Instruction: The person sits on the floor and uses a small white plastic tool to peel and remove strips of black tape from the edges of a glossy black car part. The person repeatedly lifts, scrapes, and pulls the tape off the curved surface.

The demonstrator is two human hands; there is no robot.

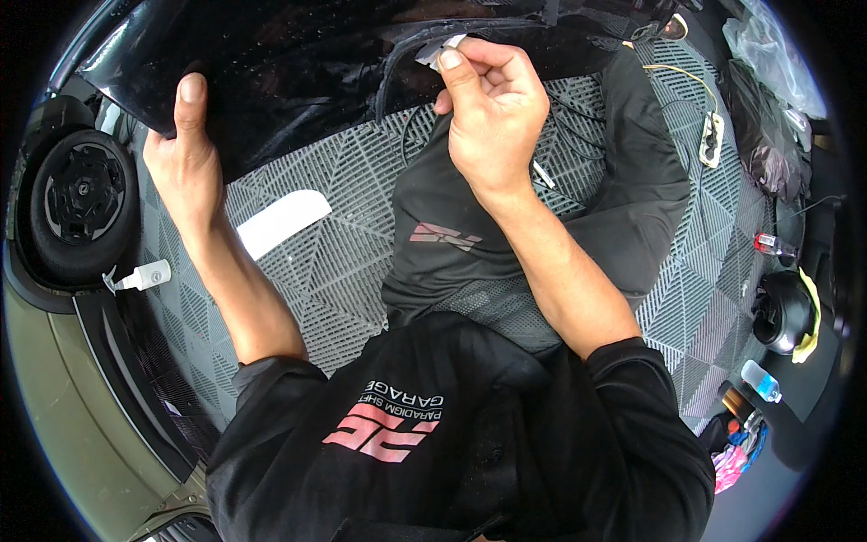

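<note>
Stretching beneath the left hand and the right hand, a grey slatted floor underlies the work. A glossy black panel spans the space between and beyond them. The left hand grips its left end, thumb on top and the other fingers largely out of sight, apparently to steady it against the right hand's work. The panel's long axis runs from the left hand past the right, slanting away from the body, its shiny face turned up. A black wheel stands left of the left hand. A white sheet lies nearer the body than that hand, probably set there for easy reach. Also nearer the body, but to that hand's left, is a white spray bottle, its trigger head facing outward. Smallest is a pale scrap at the right hand's fingertips, pinched between thumb and forefinger, a hold suggesting fine control. It points away from the body; too little shows to fix its long axis.
</note>
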